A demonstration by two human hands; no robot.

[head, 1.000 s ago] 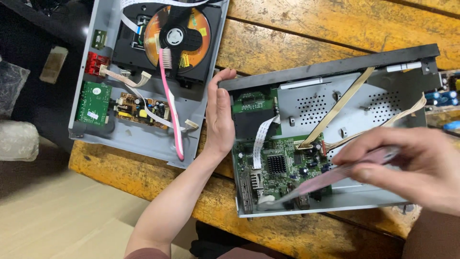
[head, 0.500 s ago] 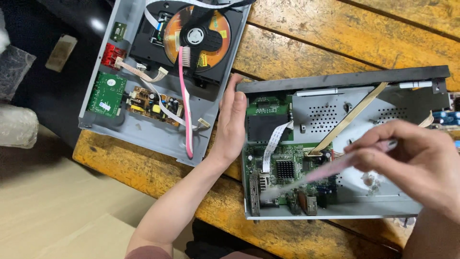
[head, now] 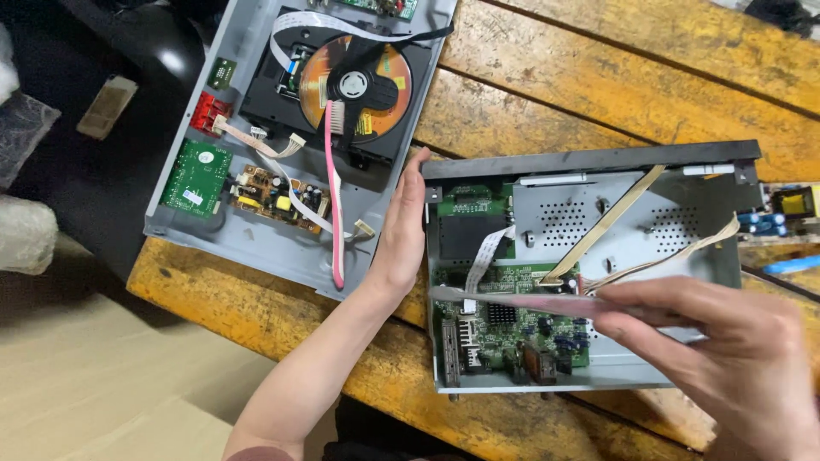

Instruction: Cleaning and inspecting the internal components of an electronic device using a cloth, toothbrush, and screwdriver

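Worn yellow-painted wooden plank table (head: 598, 77) carries two opened disc players, w/ a dark floor and pale wrapped bundles off to the left. Nearer one, an open grey sheet-metal chassis w/ a black front strip (head: 598, 256), lies under both hands. Left hand (head: 401, 230) rests flat against its left wall, fingers straight and open, gripping nothing, just steadying. Right hand (head: 726, 358) has its fingers pinched round a long thin brush-like tool w/ a pinkish handle (head: 530, 300); the blurred tip sits over the green main circuit board (head: 512, 324) at the chassis's lower-left corner, just beside a white flat ribbon cable (head: 487, 256). Beige ribbon cables (head: 615, 218) cross the perforated plate behind. Step in hand looks like brushing or probing the board; any next stroke calls for a light touch, clear of the ribbon connectors, w/ the left hand bracing. Further back sits a second open grey chassis w/ an orange disc in a black drive (head: 354, 85), pink cable (head: 335, 196) and small green power board (head: 196, 175), untouched
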